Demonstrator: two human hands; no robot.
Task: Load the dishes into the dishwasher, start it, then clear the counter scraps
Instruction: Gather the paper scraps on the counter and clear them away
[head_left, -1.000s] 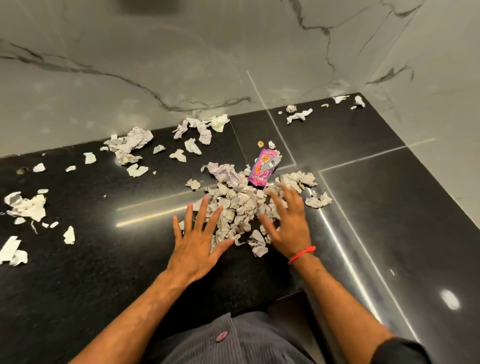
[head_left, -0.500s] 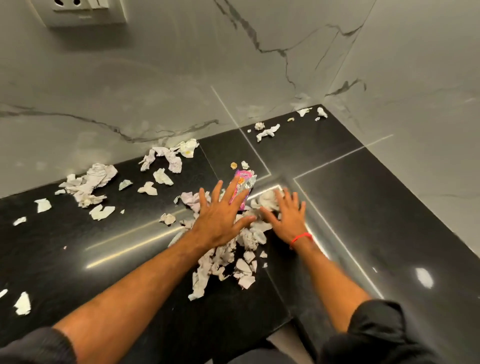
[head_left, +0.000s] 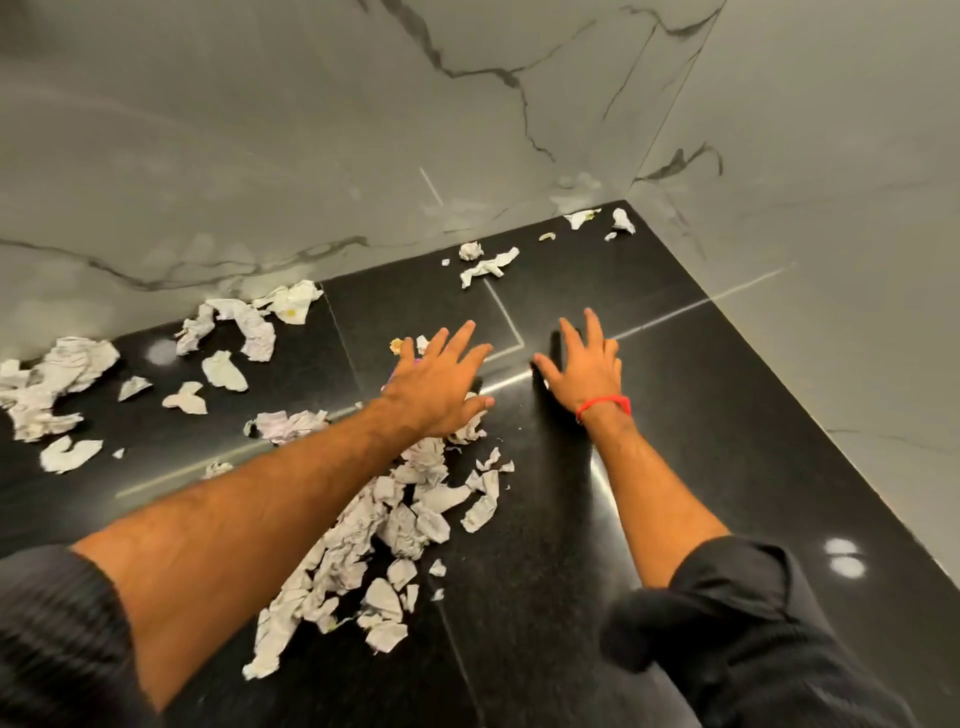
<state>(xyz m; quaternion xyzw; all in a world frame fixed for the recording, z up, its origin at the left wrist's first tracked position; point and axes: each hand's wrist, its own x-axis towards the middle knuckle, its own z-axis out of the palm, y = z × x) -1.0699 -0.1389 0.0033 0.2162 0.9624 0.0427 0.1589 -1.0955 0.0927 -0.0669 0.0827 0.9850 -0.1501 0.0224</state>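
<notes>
Black counter (head_left: 701, 415), paper scraps (head_left: 395, 525) strewn; marble walls (head_left: 260, 156).

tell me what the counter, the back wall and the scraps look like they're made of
Counter: looks like polished black granite or similar stone; speckled, mirror-like light reflections, thin seams.
Back wall: probably glossy marble-look tile or slab; grey veins, straight joints.
Scraps: crumpled, torn paper, matte white, some with faint print.

Home kitchen corner, by look of it. Polished black stone counter (head_left: 701, 415) with thin seams, meeting grey-white marble-veined wall panels (head_left: 311, 130) on two sides. Torn paper scraps (head_left: 395, 525) strewn across counter, more near wall and in far corner. Ceiling light glare on stone.
</notes>
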